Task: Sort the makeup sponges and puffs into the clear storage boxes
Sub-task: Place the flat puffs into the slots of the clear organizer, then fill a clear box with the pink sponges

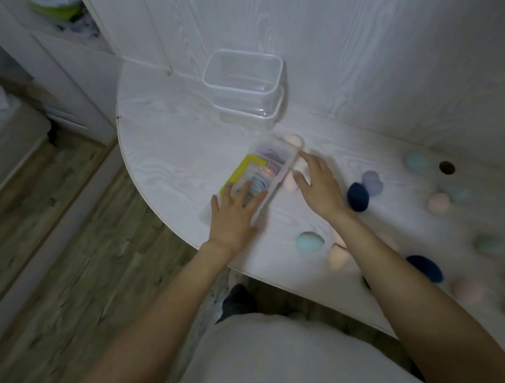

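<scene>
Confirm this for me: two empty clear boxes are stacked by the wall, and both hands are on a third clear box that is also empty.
Not quite. The third clear box under the left hand and right hand is not empty: the head view shows round puffs inside it. The rest holds: the two stacked boxes by the wall are empty.

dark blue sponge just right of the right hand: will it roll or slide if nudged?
The dark blue sponge looks egg-shaped, so it would probably roll or wobble rather than slide. It appears soft and light, so a nudge may send it into the purple sponge beside it.
</scene>
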Available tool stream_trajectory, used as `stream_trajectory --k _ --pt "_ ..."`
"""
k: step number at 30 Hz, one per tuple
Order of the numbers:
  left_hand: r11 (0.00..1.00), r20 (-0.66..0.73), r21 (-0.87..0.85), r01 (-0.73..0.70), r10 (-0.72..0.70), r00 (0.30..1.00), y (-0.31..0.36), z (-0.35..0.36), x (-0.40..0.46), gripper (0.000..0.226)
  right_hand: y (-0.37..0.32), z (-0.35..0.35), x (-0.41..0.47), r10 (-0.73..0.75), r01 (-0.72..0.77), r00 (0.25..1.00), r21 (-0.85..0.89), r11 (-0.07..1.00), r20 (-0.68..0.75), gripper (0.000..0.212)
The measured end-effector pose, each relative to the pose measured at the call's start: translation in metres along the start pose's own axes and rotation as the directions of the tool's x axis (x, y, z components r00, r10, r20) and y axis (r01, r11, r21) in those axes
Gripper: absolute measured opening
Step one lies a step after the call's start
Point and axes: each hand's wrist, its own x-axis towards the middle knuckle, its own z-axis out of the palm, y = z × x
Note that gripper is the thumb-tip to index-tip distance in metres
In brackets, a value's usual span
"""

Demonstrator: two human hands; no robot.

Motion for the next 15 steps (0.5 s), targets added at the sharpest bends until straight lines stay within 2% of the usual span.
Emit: stream_trajectory --k 2,4,8,10,15 --pt "0.997 0.012 0.068 -0.043 0.043 0.999 -0.008 0.002 0.002 0.073 0.004 0.0 0.002 -0.101 0.109 0.993 -0.15 0.983 0.062 0.051" --pt "0.997 0.014 0.049 -0.053 0.052 0.999 -0.03 -0.003 0.006 0.074 0.006 0.002 0.006 -0.194 0.233 0.968 -0.296 0.926 0.157 0.057" --pt "0.998 0.002 -0.059 0.007 -0.007 1.0 -0.077 -0.004 0.008 0.079 0.002 0.019 0.005 -0.237 0.391 0.887 -0.372 0.842 0.395 0.066" --pt "0.999 -0.003 -0.049 0.008 -0.008 1.0 -0.083 0.004 0.007 0.086 0.001 0.03 0.002 -0.238 0.405 0.879 -0.383 0.83 0.414 0.069" --pt "0.999 -0.086 -0.024 0.048 -0.049 0.995 -0.077 0.017 0.009 0.071 -0.003 0.04 0.002 -0.227 0.349 0.921 -0.414 0.841 0.315 0.064"
